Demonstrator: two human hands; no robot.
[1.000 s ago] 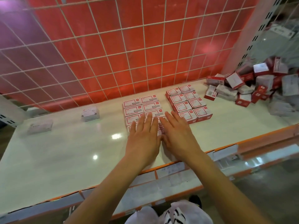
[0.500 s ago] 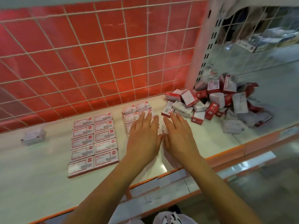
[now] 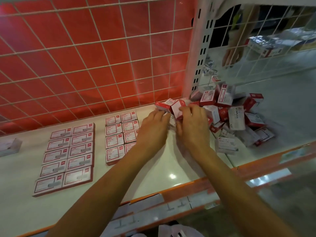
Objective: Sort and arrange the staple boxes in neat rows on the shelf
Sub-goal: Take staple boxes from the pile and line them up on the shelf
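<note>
Two neat blocks of flat red-and-white staple boxes lie on the white shelf [image 3: 172, 161]: a left block [image 3: 68, 154] and a middle block [image 3: 118, 134], each two columns wide. A loose pile of staple boxes [image 3: 236, 113] is heaped at the right by the shelf post. My right hand [image 3: 193, 127] is at the pile's left edge, its fingers curled round a tilted staple box [image 3: 177, 108]. Beside it, my left hand [image 3: 153, 129] reaches the same edge, its fingertips against a box [image 3: 163, 105]. The blur hides whether it grips.
A red wire-mesh panel [image 3: 95, 62] backs the shelf, and a white slotted post [image 3: 200, 48] stands behind the pile. One lone box [image 3: 8, 146] lies at the far left. Another person's hand [image 3: 232, 55] shows behind the right mesh. An orange rail [image 3: 179, 187] edges the front.
Both hands left the middle block, where they lay flat, and moved right and back to the pile. The right hand has taken hold of a box. The view swung right.
</note>
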